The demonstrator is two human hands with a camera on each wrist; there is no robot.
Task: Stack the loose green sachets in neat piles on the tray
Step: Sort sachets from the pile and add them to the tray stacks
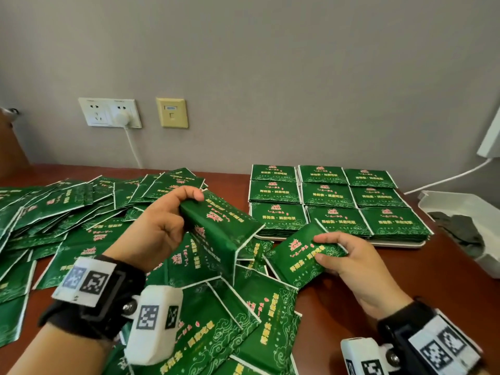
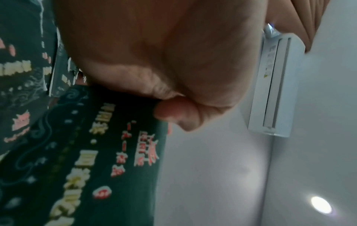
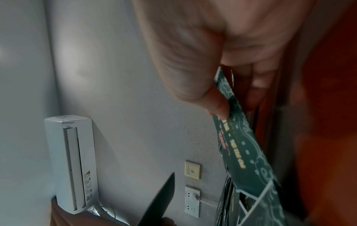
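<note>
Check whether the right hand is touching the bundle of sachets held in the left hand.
Apart. The head view shows the right hand pinching its own sachet, with a clear gap to the bundle that the left hand holds.

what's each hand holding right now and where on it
Left hand grips a bundle of sachets by its upper end. Right hand pinches a smaller bundle at its right edge.

- The tray (image 1: 395, 243) shows only its near rim; the stacked sachets (image 1: 335, 201) cover the rest.
- Beside the tray, the white bin (image 1: 460, 204) is cut off by the frame's right edge.
- The bin's dark contents (image 1: 457, 231) are too indistinct to identify.
</note>
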